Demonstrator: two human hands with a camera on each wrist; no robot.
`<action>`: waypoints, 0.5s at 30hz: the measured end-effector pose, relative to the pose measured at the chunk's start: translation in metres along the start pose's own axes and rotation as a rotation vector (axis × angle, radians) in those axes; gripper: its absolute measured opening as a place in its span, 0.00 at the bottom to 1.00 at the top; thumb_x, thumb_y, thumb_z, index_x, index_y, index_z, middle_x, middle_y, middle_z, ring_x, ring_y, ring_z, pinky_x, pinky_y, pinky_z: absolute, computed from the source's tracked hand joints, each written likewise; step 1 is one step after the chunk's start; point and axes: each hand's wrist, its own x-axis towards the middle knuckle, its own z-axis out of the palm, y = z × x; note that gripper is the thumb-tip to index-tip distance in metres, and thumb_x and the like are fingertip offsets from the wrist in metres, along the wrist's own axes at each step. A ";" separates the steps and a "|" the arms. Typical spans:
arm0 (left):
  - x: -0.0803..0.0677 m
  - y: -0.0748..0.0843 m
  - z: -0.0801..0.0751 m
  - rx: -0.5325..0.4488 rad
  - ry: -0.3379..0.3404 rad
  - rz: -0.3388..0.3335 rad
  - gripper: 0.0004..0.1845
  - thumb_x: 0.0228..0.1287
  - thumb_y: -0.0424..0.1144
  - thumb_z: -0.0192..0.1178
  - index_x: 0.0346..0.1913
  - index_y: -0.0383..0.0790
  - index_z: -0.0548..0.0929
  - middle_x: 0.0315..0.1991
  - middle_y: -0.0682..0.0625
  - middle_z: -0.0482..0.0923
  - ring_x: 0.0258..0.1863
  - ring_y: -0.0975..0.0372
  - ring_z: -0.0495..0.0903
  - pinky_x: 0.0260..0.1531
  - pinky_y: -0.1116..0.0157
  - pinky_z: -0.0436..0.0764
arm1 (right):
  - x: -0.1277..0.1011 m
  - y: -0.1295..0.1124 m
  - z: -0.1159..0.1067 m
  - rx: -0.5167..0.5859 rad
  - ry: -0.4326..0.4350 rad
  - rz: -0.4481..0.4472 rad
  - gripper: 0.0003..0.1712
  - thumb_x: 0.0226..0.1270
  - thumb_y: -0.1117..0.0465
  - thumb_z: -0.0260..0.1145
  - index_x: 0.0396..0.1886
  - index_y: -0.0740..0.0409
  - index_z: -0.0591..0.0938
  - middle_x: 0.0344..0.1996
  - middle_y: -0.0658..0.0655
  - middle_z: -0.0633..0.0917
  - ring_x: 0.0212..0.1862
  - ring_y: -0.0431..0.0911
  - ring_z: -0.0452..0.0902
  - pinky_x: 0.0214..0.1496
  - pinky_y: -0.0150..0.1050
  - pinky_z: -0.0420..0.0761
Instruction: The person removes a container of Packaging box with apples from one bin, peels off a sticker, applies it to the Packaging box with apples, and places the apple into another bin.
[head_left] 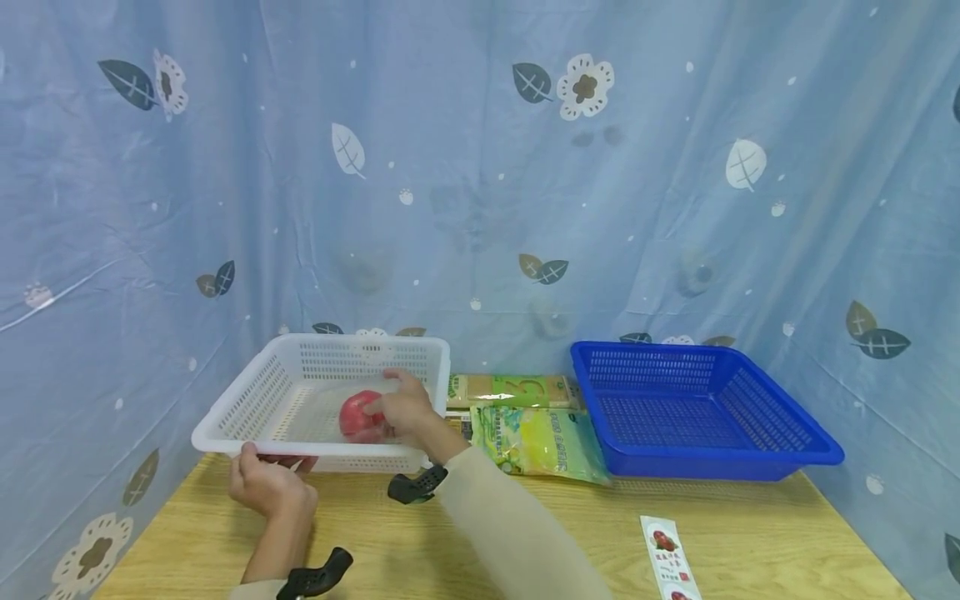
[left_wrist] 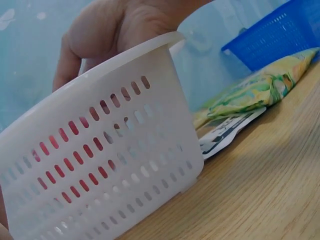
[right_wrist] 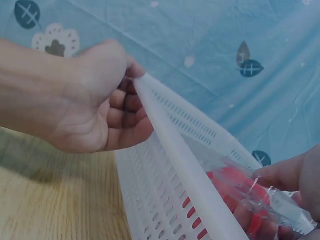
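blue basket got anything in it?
No: in the head view the blue perforated plastic basket shows only its bare mesh floor, while the red plastic-wrapped item sits in the white perforated plastic basket.

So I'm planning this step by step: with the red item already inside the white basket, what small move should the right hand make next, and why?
Probably let go and lift out. The right hand holds the plastic-wrapped red item low inside the white basket, seemingly at its floor, while the left hand grips the near rim to steady it.
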 end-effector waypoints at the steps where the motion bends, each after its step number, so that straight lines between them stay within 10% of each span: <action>1: 0.000 0.000 0.000 -0.002 0.004 -0.004 0.14 0.78 0.42 0.47 0.34 0.40 0.75 0.15 0.51 0.74 0.10 0.62 0.76 0.07 0.62 0.77 | 0.000 0.000 0.000 0.009 0.006 -0.008 0.41 0.57 0.76 0.71 0.71 0.52 0.72 0.48 0.59 0.80 0.22 0.45 0.73 0.19 0.35 0.75; 15: -0.004 0.002 0.001 0.017 0.016 0.007 0.16 0.79 0.43 0.47 0.30 0.40 0.72 0.14 0.51 0.73 0.09 0.61 0.74 0.07 0.62 0.78 | -0.013 -0.006 -0.014 0.214 0.003 -0.076 0.44 0.56 0.72 0.73 0.73 0.52 0.70 0.38 0.59 0.78 0.24 0.46 0.75 0.23 0.36 0.80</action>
